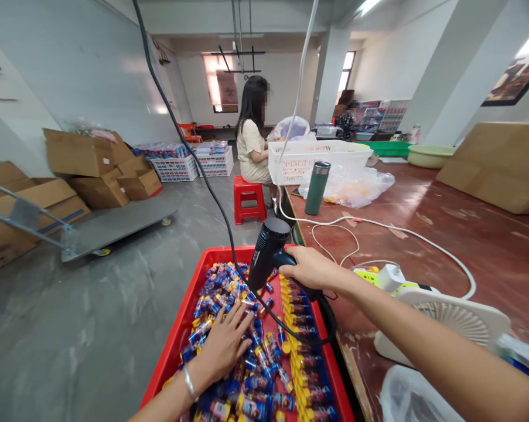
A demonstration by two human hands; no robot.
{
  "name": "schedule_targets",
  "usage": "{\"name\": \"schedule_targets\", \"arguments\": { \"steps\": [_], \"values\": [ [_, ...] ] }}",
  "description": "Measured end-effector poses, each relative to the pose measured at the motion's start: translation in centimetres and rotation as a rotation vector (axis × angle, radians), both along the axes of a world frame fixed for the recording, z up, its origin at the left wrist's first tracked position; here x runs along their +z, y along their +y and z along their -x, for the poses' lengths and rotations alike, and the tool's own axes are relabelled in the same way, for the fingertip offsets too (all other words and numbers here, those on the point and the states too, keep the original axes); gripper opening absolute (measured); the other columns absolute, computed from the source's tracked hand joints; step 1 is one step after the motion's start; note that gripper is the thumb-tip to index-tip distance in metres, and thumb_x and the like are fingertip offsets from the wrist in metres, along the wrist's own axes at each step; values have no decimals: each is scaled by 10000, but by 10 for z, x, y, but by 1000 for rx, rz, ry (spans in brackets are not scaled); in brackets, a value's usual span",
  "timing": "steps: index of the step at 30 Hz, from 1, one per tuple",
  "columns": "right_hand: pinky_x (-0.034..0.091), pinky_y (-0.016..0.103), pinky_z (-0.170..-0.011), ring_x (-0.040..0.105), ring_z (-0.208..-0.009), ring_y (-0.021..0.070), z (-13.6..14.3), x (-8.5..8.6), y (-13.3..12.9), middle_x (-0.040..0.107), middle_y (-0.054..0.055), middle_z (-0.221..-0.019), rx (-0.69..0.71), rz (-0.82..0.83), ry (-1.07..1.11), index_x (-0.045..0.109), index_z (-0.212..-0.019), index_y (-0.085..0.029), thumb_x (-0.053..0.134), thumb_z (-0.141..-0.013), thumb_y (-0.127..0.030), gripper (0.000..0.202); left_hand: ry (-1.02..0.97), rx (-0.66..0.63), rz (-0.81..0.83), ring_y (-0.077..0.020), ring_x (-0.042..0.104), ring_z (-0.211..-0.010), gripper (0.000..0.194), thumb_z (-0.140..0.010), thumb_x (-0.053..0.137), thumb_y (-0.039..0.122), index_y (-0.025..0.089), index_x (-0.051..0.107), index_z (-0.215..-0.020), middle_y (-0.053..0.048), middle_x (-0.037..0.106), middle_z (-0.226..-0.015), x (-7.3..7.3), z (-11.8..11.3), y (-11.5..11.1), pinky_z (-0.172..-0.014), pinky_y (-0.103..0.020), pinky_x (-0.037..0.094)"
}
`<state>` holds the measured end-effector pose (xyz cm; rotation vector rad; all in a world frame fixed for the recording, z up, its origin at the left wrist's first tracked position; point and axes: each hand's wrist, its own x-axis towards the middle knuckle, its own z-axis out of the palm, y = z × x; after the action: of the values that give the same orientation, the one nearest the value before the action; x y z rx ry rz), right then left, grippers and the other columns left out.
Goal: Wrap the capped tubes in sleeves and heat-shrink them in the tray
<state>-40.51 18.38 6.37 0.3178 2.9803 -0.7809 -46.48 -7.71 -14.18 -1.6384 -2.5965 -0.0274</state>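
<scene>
My right hand (pixel 306 266) is wrapped round the handle of a black heat gun or dryer (pixel 264 252), its nozzle angled down over a red tray (pixel 209 255). Below it, my left hand (pixel 229 337), wearing a silver bracelet, lies with spread fingers on a loose pile of small blue bottles with yellow caps (pixel 262 351). Along the tray's right side, more such bottles (pixel 310 351) lie in a neat row, caps facing left. A black cord (pixel 220 205) hangs from above and crosses in front of the tray.
A seated person (pixel 252 135) works by a white basket (pixel 290 161). On the red-brown table (pixel 444 234) are a green flask (pixel 317 187), white cables, a power strip (pixel 381 278) and a fan (pixel 444 319). Left are a flat trolley (pixel 119 225) and cardboard boxes (pixel 82 155).
</scene>
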Motion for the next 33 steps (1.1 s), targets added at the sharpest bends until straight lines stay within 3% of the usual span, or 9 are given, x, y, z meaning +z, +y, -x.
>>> {"name": "schedule_targets", "arguments": {
  "steps": [3, 6, 13, 16, 19, 22, 24, 28, 33],
  "values": [
    [452, 281, -702, 670, -940, 261, -6, 2, -3, 719, 129, -1080, 18, 14, -28, 672, -1090, -143, 637, -814, -306, 323, 69, 16, -73, -283, 418, -1368, 529, -970, 445, 416, 280, 370, -1476, -78, 442, -1515, 2, -6, -28, -1097, -509, 335],
    [448, 312, -704, 665, -932, 290, -13, 6, -5, 715, 157, -1058, 12, 2, -30, 670, -1078, -118, 625, -831, -296, 308, 153, 65, -127, -266, 441, -1348, 513, -968, 440, 426, 269, 410, -1455, -70, 487, -1483, 7, -10, -64, -1100, -476, 332],
    [473, 267, -707, 677, -877, 217, -26, 17, -10, 736, 51, -1010, 80, 94, -55, 681, -1025, -180, 637, -848, -269, 203, 209, 412, -130, -297, 489, -1308, 515, -944, 366, 404, 146, 506, -1367, -156, 542, -1415, 12, -12, -153, -1051, -484, 393],
    [464, 283, -681, 676, -848, 235, -25, 19, -14, 733, 73, -974, 75, 60, -17, 674, -991, -162, 625, -854, -269, 180, 183, 473, -129, -296, 518, -1282, 532, -939, 346, 418, 143, 501, -1367, -157, 569, -1386, 8, -15, -170, -1028, -473, 424],
    [454, 320, -702, 667, -875, 277, -27, 25, -14, 724, 113, -985, 44, -26, 2, 667, -1001, -149, 616, -855, -267, 195, 187, 442, -154, -301, 516, -1281, 527, -940, 356, 433, 148, 510, -1356, -158, 559, -1397, 4, -21, -173, -1034, -489, 417],
    [464, 319, -748, 660, -943, 281, -33, 37, -8, 714, 102, -1078, 57, -72, -37, 664, -1076, -179, 643, -849, -289, 253, 155, 301, -179, -278, 531, -1263, 437, -952, 388, 388, 206, 558, -1311, -113, 587, -1378, 5, -33, -159, -1064, -476, 395],
    [470, 301, -734, 664, -926, 264, -38, 46, -5, 714, 84, -1081, 60, -70, -53, 669, -1069, -191, 643, -854, -280, 234, 96, 152, -165, -250, 567, -1211, 363, -966, 402, 336, 252, 592, -1264, -65, 643, -1308, 9, -43, -136, -1081, -452, 379],
    [451, 284, -626, 665, -768, 230, -38, 55, -2, 723, 63, -914, -6, -82, 2, 662, -973, -178, 603, -870, -226, 127, -67, -26, -58, -247, 596, -1125, 348, -992, 343, 247, 226, 620, -1200, -65, 682, -1201, 19, -49, -59, -1064, -454, 377],
    [418, 273, -594, 655, -711, 213, -33, 48, 0, 715, 58, -845, -67, -80, 47, 635, -923, -178, 592, -877, -237, 86, -131, -49, 75, -298, 502, -1250, 390, -918, 387, 151, 164, 599, -1245, -140, 601, -1316, 12, -8, 38, -1118, -492, 284]
  ]
}}
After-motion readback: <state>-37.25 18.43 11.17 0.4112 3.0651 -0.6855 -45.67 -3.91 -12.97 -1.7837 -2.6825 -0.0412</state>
